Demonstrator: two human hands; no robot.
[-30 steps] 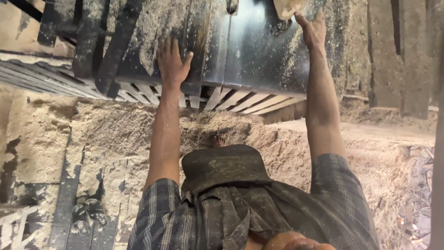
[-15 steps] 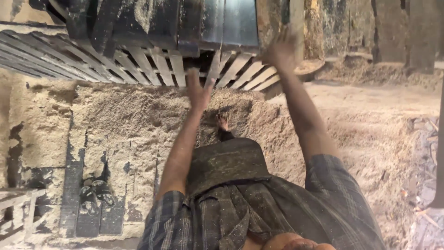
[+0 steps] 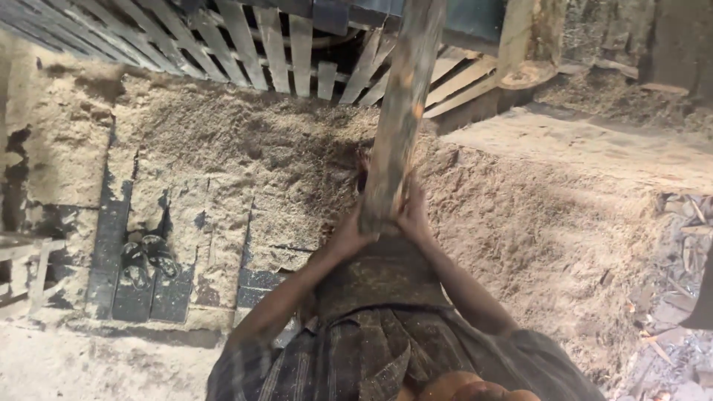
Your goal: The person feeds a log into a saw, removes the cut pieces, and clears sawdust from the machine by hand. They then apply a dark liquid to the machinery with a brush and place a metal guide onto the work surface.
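Observation:
A long, rough wooden plank [image 3: 401,111] runs from just in front of my body up toward the slatted wooden rack [image 3: 275,44]. Both my hands close around its near end. My left hand [image 3: 347,236] grips its left side and my right hand [image 3: 413,217] grips its right side, the two nearly touching. The plank is blurred and dusted with sawdust. My checked shirt and a dusty cloth at my waist fill the bottom of the view.
Thick sawdust [image 3: 245,148] covers the ground. A pair of sandals [image 3: 145,257] lies on dark floor tiles at the left. A dark machine body [image 3: 475,15] and a wooden post [image 3: 520,37] stand at the top, and wood scraps [image 3: 668,327] lie at the right.
My hands were spread apart and raised against the dark machine and the slats. They have come down and together, and now grip the plank. The view has tilted toward the floor.

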